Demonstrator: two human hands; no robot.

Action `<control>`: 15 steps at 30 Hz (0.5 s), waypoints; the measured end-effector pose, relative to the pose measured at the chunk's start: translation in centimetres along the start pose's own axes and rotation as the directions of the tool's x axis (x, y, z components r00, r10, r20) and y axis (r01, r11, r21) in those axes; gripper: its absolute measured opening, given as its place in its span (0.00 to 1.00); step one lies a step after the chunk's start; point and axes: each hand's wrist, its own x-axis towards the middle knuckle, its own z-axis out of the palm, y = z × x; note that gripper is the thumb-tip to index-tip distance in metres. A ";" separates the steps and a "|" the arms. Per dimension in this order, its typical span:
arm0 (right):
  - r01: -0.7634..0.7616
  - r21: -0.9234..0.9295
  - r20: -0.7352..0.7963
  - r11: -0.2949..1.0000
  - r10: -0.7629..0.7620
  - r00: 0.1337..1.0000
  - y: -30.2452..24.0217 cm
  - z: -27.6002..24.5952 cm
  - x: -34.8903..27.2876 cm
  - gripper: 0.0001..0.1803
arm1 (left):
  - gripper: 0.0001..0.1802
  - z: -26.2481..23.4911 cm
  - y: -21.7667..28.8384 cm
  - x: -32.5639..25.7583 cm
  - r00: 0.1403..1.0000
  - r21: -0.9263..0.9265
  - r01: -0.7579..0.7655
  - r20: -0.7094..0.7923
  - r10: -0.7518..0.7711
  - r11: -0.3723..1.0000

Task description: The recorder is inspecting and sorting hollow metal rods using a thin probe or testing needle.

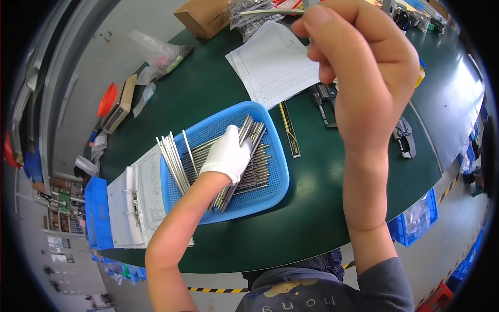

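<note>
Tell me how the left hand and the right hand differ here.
The left hand wears a white glove; the right hand is bare. The left hand rests low on metal rods in the blue tray; the right hand is raised close to the camera, pinching a thin metal rod. Both hands touch rods.

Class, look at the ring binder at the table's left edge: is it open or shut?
Open. The ring binder lies flat with its metal rings exposed and white sheets spread on both sides, beside the blue tray.
</note>
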 end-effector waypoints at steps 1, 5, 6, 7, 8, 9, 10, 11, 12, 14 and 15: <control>0.001 -0.004 -0.002 1.000 -0.001 1.000 0.1 -0.1 0.0 0.10 | 0.18 0.3 0.1 0.1 1.000 0.002 0.001 -0.009 -0.001 1.000; -0.004 -0.023 -0.005 1.000 0.004 1.000 0.1 -0.1 0.2 0.10 | 0.17 0.6 0.4 0.2 0.998 0.051 -0.017 -0.063 0.021 0.999; -0.011 -0.030 -0.001 0.999 0.011 1.000 0.1 -0.1 0.3 0.11 | 0.17 0.5 0.4 0.1 0.995 0.073 -0.040 -0.092 0.047 0.997; -0.021 -0.035 0.004 0.999 0.021 1.000 0.1 -0.1 0.5 0.11 | 0.20 0.5 0.4 0.0 0.995 0.082 -0.023 -0.098 0.031 0.996; -0.027 -0.042 0.008 0.999 0.027 1.000 0.0 0.0 0.6 0.11 | 0.21 0.4 0.4 -0.2 0.994 0.096 -0.018 -0.103 0.028 0.995; -0.033 -0.047 0.012 0.998 0.033 0.999 0.0 0.0 0.7 0.11 | 0.21 0.3 0.5 -0.3 0.993 0.112 -0.012 -0.111 0.025 0.994; -0.040 -0.046 0.024 0.998 0.041 0.999 -0.1 0.0 0.7 0.11 | 0.22 0.2 0.5 -0.5 0.993 0.126 -0.006 -0.114 0.021 0.992; -0.035 -0.046 0.042 0.998 0.037 0.998 -0.2 0.1 0.7 0.11 | 0.25 0.0 0.5 -0.8 0.994 0.153 -0.008 -0.108 0.025 0.988; -0.034 -0.054 0.052 0.998 0.036 0.998 -0.3 0.3 0.6 0.11 | 0.25 -0.2 0.5 -1.0 0.993 0.149 -0.009 -0.116 0.027 0.989; -0.032 -0.070 0.070 0.997 0.036 0.997 -0.5 0.7 0.3 0.11 | 0.26 -0.4 0.4 -1.7 0.995 0.133 0.000 -0.095 0.013 0.991; -0.029 -0.087 0.076 0.996 0.036 0.996 -0.7 0.9 0.2 0.11 | 0.26 -0.5 0.2 -2.0 0.993 0.135 -0.008 -0.112 0.023 0.991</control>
